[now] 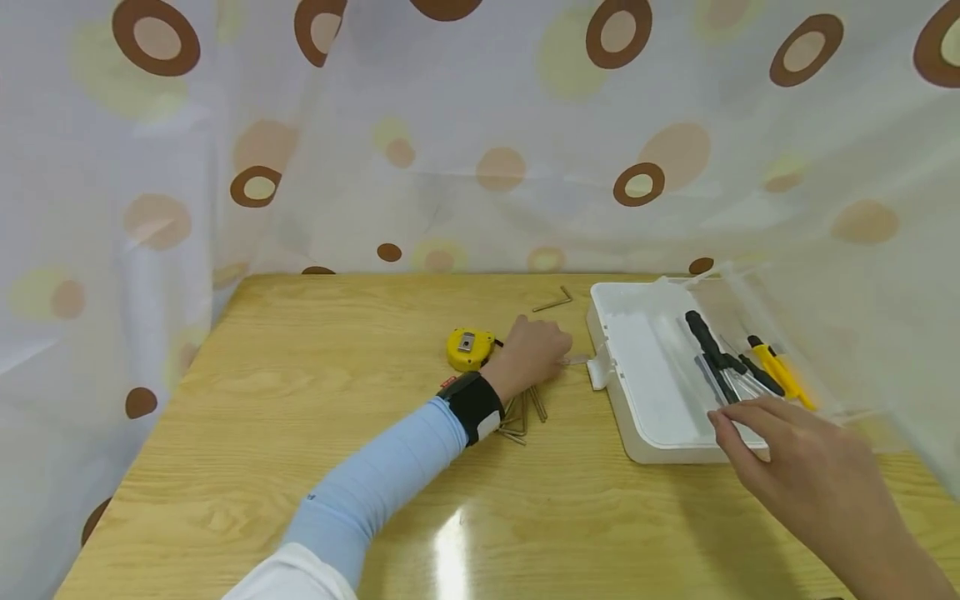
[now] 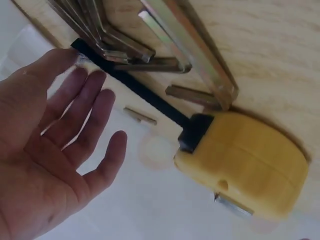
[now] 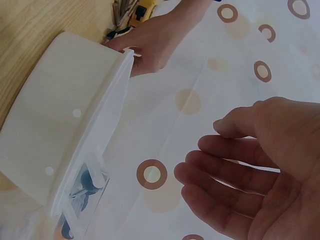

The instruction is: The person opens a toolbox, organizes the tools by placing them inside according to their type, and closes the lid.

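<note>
1. I see the rounded yellow plastic tape measure (image 1: 465, 354) on the wood-grain desk (image 1: 225, 467) beside the left hand (image 1: 529, 358), whose grip I can't tell.
2. The right hand (image 1: 813, 471) is relaxed, empty.
3. I expect a stiff, smooth casing; I'd pinch its sides.

Curtain (image 1: 450, 100) hung at 12 o'clk behind tbl (image 1: 337, 350), running round to 9 & 3. It was white w/ brown rings (image 1: 123, 33), e.g. at 10, plus tan dots (image 1: 500, 168) & paler yellow ones. The tbl was lt. wood, grain visible; bright glare (image 1: 452, 550) showed at 6.
</note>
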Tool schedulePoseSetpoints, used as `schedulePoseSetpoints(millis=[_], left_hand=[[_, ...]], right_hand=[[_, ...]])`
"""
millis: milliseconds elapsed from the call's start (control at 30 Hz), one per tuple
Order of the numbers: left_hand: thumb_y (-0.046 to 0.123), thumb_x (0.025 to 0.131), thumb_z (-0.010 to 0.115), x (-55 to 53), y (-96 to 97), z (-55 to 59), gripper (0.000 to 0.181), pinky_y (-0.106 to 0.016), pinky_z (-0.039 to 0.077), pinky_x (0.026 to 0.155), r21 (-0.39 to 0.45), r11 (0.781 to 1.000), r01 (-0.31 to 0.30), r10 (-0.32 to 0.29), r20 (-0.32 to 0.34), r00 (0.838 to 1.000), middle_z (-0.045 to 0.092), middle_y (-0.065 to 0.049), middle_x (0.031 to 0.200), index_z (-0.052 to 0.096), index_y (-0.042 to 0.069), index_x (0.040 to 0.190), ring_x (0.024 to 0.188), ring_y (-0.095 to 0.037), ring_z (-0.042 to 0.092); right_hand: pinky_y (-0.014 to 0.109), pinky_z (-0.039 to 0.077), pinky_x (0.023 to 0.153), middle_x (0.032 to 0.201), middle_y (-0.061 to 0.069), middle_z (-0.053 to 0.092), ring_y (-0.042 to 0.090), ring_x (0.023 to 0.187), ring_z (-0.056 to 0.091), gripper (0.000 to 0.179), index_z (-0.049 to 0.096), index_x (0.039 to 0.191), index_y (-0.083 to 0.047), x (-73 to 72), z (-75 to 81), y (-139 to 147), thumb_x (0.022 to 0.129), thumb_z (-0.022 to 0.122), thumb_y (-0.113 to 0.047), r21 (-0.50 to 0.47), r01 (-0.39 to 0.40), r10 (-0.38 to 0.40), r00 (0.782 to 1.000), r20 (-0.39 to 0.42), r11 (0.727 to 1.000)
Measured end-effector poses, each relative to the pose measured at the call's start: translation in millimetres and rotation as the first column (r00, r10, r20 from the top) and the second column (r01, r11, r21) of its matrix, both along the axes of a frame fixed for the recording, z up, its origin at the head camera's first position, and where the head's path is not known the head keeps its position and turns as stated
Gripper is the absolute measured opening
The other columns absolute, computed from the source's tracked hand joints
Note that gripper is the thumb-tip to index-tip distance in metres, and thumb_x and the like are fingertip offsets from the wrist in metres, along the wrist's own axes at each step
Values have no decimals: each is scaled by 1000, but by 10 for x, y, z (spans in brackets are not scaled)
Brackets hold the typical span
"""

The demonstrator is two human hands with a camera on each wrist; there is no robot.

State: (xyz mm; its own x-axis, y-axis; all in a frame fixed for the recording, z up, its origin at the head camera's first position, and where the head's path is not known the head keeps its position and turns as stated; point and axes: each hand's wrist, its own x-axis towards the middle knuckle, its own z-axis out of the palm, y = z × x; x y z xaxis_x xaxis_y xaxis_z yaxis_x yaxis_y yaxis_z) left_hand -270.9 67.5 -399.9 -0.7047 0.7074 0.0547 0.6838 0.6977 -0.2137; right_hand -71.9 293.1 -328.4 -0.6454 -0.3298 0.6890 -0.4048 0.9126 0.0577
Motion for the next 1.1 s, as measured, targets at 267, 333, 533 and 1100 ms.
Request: schedulePoseSetpoints(millis=[267, 333, 533, 1100], left_hand=[[31, 106, 57, -5, 15, -131, 22, -32, 59, 72, 121, 993, -7, 1, 47, 999, 71, -2, 99, 71, 14, 105, 82, -13, 65], [26, 107, 55, -15, 10, -130, 20, -29, 58, 69, 124, 992, 0, -7, 63, 998, 68, -2, 96, 70, 13, 106, 78, -12, 62], [19, 105, 55, -72, -77, -36, 24, -21, 35, 57, 382, 922, -54, -55, 268, 962, 42, 1, 72, 56, 11, 83, 62, -10, 39], [3, 89, 76, 1272, -342, 590, 16, -27, 62, 80, 817, 294, -496, -701, 537, 469, 75, -12, 93, 66, 2, 102, 81, -4, 74]], right_hand=[[24, 38, 44, 80, -1, 74, 13, 53, 55, 73, 76, 86, -9, 35, -28, -11, 106, 28, -61, -1, 6, -6, 999, 43, 1000], [23, 38, 44, 79, -1, 73, 12, 53, 53, 74, 76, 86, -9, 34, -26, -17, 105, 28, -61, -1, 9, -9, 999, 44, 1000], [21, 38, 46, 77, -2, 73, 12, 54, 53, 68, 77, 86, -10, 23, -17, -38, 106, 34, -59, -16, 1, -1, 1000, 20, 1000], [3, 46, 93, 79, 12, 75, 21, 66, 66, 46, 79, 87, 1, 10, 102, -614, 103, 60, -38, -136, -441, 380, 866, -326, 887]])
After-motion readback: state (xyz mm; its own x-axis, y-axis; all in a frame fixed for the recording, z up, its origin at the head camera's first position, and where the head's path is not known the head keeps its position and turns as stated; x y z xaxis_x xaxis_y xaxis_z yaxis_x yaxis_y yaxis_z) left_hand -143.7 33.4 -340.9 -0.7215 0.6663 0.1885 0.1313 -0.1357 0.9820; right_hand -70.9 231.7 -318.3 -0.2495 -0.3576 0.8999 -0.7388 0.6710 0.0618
